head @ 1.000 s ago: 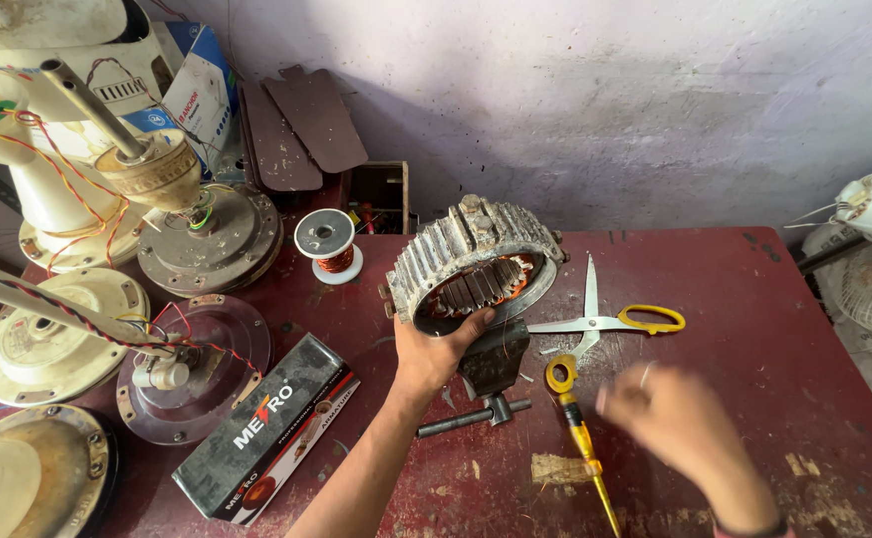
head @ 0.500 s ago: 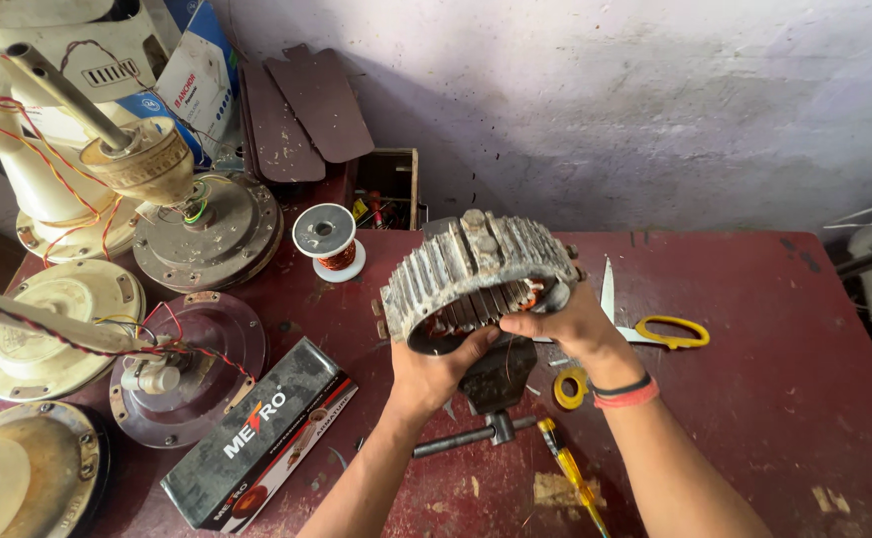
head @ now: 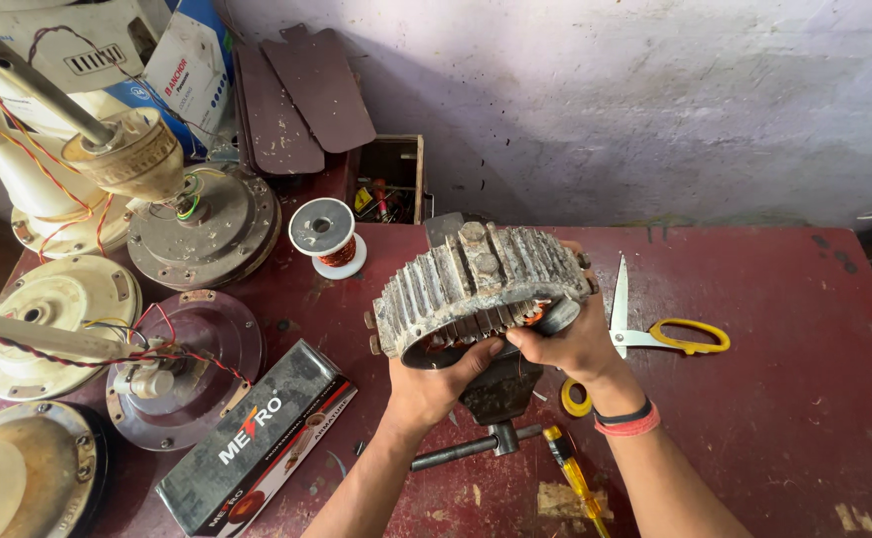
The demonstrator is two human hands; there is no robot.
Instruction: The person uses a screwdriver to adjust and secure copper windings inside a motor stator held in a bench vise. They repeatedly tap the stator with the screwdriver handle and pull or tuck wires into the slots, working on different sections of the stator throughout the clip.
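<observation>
2 hands (head: 436, 384) (head: 570, 344) grip the stator's (head: 476, 284) lower rim, fingers closed, above table (head: 784, 399).

Position: one head-worn camera, above the red table (head: 804, 399).
Facing: steeply downward and forward, toward the pale wall (head: 655, 100) behind the table.
Nearness: close, with both forearms entering from the bottom edge.
Shared views: none, single view.

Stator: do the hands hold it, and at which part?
Yes. Left hand and right hand grip the stator at its lower inner rim.
</observation>
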